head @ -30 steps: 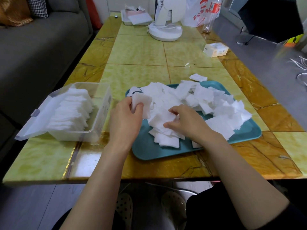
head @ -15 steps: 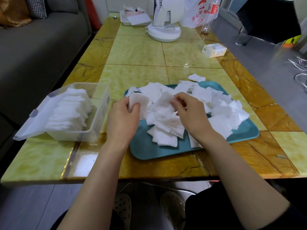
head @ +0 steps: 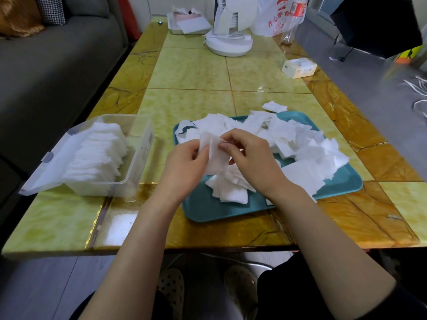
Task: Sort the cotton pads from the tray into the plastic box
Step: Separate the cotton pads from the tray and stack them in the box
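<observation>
A teal tray lies in front of me, heaped with several loose white cotton pads. To its left stands a clear plastic box with its lid folded open, holding a stacked row of pads. Above the tray's left part, my left hand and my right hand meet, both pinching a small bunch of cotton pads between their fingertips. One stray pad rests on the table just behind the tray.
The yellow marble-patterned table carries a white fan base, a small white carton, a plastic bag and a far tray. A grey sofa runs along the left.
My right hand has lifted a pad off the heap and brought it left to the pads in my left hand. Both hands now hold the bunch together.
</observation>
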Demonstrator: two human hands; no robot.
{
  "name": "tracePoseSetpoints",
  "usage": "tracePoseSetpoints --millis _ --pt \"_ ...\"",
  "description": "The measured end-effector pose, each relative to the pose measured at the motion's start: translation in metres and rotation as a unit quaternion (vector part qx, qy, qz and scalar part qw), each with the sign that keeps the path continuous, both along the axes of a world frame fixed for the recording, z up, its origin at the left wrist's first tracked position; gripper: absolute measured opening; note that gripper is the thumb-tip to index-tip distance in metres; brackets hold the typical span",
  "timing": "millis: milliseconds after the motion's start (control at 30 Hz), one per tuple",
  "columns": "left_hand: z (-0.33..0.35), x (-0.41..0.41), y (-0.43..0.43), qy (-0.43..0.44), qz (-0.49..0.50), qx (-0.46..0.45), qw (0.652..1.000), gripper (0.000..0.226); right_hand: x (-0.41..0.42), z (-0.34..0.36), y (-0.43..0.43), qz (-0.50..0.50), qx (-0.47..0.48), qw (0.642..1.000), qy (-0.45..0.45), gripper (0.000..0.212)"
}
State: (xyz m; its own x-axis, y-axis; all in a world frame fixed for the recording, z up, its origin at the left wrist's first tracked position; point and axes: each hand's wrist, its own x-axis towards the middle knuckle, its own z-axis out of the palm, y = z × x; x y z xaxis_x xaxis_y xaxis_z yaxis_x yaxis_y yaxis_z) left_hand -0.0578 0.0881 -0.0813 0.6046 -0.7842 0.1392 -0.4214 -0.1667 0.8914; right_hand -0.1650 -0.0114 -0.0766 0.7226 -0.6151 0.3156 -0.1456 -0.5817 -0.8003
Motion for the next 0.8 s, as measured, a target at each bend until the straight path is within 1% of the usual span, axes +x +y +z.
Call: tracePoseSetpoints --millis 167,233,267,333,367,400,500,567,633,733,800 --pt "0.004 -0.002 0.0 -0.006 0.011 0.018 1.0 0.039 0.003 0.0 0.002 -0.028 0.017 0.999 -0.021 0.01" --pt "0.006 -0.004 0.001 0.013 0.02 0.014 1.0 0.038 0.003 0.001 0.002 -0.036 0.025 0.999 -0.025 0.01" --pt "0.007 -0.005 0.001 0.036 0.025 0.011 0.999 0.041 0.004 0.001 0.002 -0.037 0.031 0.998 -0.028 0.01" --pt "0.009 -0.005 0.002 0.084 0.018 -0.002 0.996 0.058 0.004 0.001 0.004 -0.037 0.037 0.998 -0.038 0.009" --pt "0.009 -0.005 0.002 0.087 0.005 -0.007 0.996 0.064 0.003 0.002 0.004 -0.035 0.037 0.998 -0.042 0.008" --pt "0.009 -0.005 0.003 0.075 -0.002 -0.013 0.997 0.064 0.003 0.002 0.005 -0.033 0.035 0.998 -0.043 0.007" --pt "0.003 -0.004 0.002 0.005 0.003 -0.003 1.0 0.039 0.002 0.0 0.005 -0.029 0.015 0.999 -0.032 0.005" --pt "-0.001 -0.001 0.001 -0.008 0.015 0.003 1.0 0.029 0.002 -0.002 0.004 -0.033 -0.03 0.999 -0.013 0.004" --pt "-0.001 0.002 0.001 -0.017 0.041 -0.002 0.999 0.027 0.001 -0.003 0.001 -0.044 -0.06 0.997 0.008 0.006" --pt "-0.001 0.006 0.001 -0.025 0.085 -0.014 0.996 0.028 -0.007 0.003 -0.008 -0.057 -0.024 0.997 0.047 0.006" --pt "-0.002 0.007 0.003 -0.028 0.103 -0.017 0.994 0.028 -0.016 0.005 -0.014 -0.051 -0.022 0.995 0.088 0.005"
